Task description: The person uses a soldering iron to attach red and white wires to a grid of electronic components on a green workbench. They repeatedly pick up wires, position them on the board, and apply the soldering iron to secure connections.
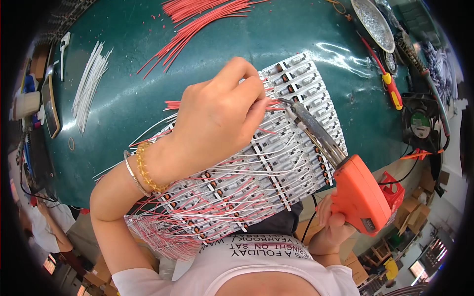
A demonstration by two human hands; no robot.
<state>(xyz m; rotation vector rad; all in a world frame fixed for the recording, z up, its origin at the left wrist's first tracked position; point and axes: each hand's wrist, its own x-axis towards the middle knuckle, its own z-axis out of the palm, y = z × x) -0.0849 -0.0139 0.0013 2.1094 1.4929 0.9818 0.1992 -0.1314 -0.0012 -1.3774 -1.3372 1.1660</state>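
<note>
My left hand [217, 111] is closed around a small bundle of red wires [173, 105], whose ends stick out past the fingers. It hovers over a panel of small white circuit boards [323, 106] in rows. Many red and white wires [217, 217] trail from the panel toward my lap. My right hand [332, 224] wraps the handle of an orange soldering gun [363, 195]. Its dark metal tip reaches the panel's upper part, right beside the red wire ends at my left fingertips. Whether tip and wire touch, I cannot tell.
Loose red wires [197, 29] and white wires [90, 86] lie on the green tabletop [133, 93]. Rightward are a yellow-handled screwdriver [392, 91], a metal dish [374, 22] and a black fan [419, 121]. A phone [50, 106] rests at far left. Another person's arm [57, 229] shows lower left.
</note>
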